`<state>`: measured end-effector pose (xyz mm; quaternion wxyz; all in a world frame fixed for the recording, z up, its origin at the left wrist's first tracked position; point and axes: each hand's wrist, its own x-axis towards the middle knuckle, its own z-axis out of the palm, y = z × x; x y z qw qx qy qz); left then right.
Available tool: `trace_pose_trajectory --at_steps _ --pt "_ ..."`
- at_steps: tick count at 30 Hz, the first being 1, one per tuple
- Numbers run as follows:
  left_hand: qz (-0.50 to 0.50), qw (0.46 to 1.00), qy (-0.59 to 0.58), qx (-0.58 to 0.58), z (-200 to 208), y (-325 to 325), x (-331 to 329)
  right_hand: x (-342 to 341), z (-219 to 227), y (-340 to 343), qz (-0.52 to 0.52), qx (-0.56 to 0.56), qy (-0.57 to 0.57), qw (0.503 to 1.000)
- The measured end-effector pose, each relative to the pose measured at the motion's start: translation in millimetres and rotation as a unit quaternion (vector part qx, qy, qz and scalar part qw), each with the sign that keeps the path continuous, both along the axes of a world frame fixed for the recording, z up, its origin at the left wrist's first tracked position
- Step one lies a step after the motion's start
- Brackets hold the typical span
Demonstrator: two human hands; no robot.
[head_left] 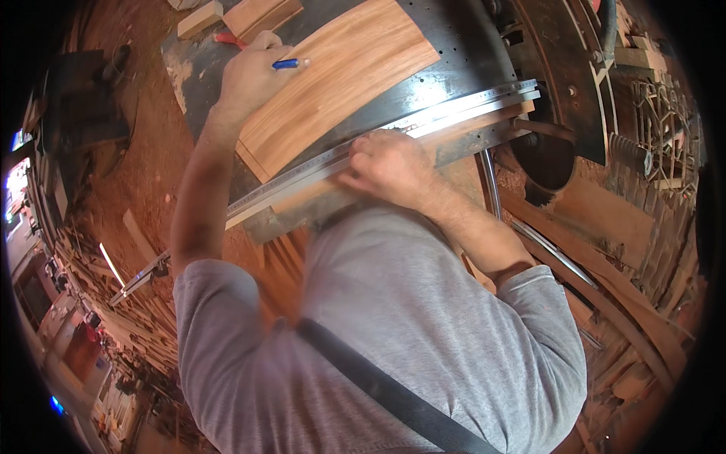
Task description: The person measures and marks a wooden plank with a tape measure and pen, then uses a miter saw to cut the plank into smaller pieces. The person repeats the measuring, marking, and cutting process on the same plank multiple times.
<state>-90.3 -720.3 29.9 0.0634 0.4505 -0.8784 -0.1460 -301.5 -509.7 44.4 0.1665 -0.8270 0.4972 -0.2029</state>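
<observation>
A wide, curved wooden board (355, 57) lies on the dark metal machine table (423, 91), with a thin line near its near-left end. My left hand (253, 76) is over the board's left edge, its fingers closed round a blue pen (284, 64). Along the table's near side runs a long metal rail (454, 110) with a marked scale on it. My right hand (389, 163) is closed at the middle of this rail, fingers curled at its near edge; the palm side is hidden.
Wood blocks (261, 15) and a red-handled object (227, 38) sit at the table's far left. A round dark opening (541, 163) is beyond the right end. Wood offcuts (136, 318) cover the floor at left; long boards (605, 280) lie at right.
</observation>
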Motion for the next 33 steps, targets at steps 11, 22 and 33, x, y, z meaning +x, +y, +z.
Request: trace_pose_trajectory --at_steps 11,22,33 --pt "0.169 0.941 0.195 0.219 35 102 50 -48 -6 27 -0.077 -0.059 -0.161 0.982" --pt "0.123 0.898 0.289 0.308 19 178 -16 -32 -15 -19 -0.388 0.170 -0.240 0.873" --pt "0.214 0.900 0.307 0.223 6 152 22 -102 146 65 0.103 0.099 -0.592 0.793"
